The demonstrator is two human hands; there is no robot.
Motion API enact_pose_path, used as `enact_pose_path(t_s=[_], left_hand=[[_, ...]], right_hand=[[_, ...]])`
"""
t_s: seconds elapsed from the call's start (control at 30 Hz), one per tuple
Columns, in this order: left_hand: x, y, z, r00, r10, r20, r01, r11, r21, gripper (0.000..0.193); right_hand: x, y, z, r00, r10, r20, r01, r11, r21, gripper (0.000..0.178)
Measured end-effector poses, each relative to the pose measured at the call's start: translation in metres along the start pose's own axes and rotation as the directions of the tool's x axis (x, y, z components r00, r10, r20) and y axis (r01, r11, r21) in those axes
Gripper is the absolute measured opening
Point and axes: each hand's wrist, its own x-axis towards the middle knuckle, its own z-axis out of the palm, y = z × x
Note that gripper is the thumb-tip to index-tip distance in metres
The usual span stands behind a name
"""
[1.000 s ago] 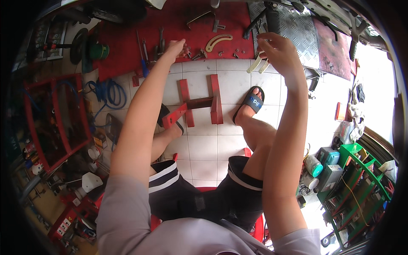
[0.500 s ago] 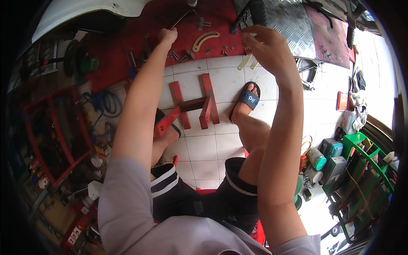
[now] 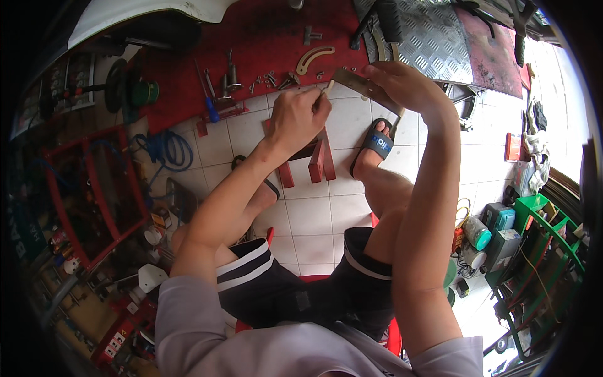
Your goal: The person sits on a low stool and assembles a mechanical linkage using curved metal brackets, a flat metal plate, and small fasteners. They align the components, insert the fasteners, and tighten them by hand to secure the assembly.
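My right hand (image 3: 405, 88) grips a flat, brass-coloured metal bracket (image 3: 364, 88) with holes, held above the tiled floor just off the bench edge. Narrow strips show above and below the hand; how they join the bracket is hidden. Close to the bracket's left end, my left hand (image 3: 298, 119) is closed with its fingertips pinched together. From them pokes a short, thin pale rod (image 3: 330, 87); the rest is covered by the hand. Beyond, on the red bench (image 3: 264, 38), lie a curved slotted plate (image 3: 314, 58), a small T-shaped bracket (image 3: 310, 35) and several bolts (image 3: 287, 80).
A blue-handled screwdriver (image 3: 210, 107) lies at the bench's front edge. Below my hands stands a red metal frame (image 3: 320, 160) on the tiles. At left are a blue hose (image 3: 173, 151) and a red rack (image 3: 94, 195); a green rack (image 3: 534, 213) stands right.
My left hand has come back from the bench toward me and rightward, and is now beside the bracket. My right hand has lowered slightly and turned the bracket so its flat face shows.
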Motion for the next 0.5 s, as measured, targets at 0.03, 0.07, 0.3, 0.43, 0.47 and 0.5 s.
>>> enact_pose_path(t_s=[0.03, 0.07, 0.3, 0.43, 0.47, 0.5], left_hand=[[-0.002, 0.007, 0.002, 0.998, 0.062, -0.014, -0.063, 0.997, -0.034, 0.026], [-0.002, 0.012, 0.000, 0.998, 0.027, 0.050, -0.024, 0.998, -0.066, 0.024], [0.065, -0.106, 0.039, 0.971, -0.079, 0.225, 0.107, 0.987, -0.117, 0.022], [0.119, -0.189, 0.066, 0.970, -0.229, 0.084, 0.209, 0.958, 0.197, 0.021], [0.130, -0.200, 0.073, 0.977, -0.202, 0.072, 0.174, 0.943, 0.284, 0.021], [0.139, -0.204, 0.080, 0.983, -0.170, 0.062, 0.136, 0.920, 0.368, 0.021]], right_hand=[[-0.002, -0.001, 0.000, 0.997, 0.020, 0.068, -0.022, 1.000, 0.017, 0.039], [-0.007, -0.010, -0.004, 0.990, 0.035, 0.135, -0.040, 0.999, 0.033, 0.037], [-0.016, -0.020, -0.015, 0.994, 0.106, -0.019, -0.103, 0.987, 0.122, 0.035], [-0.004, -0.004, -0.013, 0.987, 0.140, -0.078, -0.122, 0.972, 0.202, 0.035], [-0.005, -0.003, -0.014, 0.984, 0.165, -0.068, -0.149, 0.968, 0.203, 0.035], [-0.006, 0.001, -0.015, 0.980, 0.191, -0.060, -0.175, 0.963, 0.205, 0.035]])
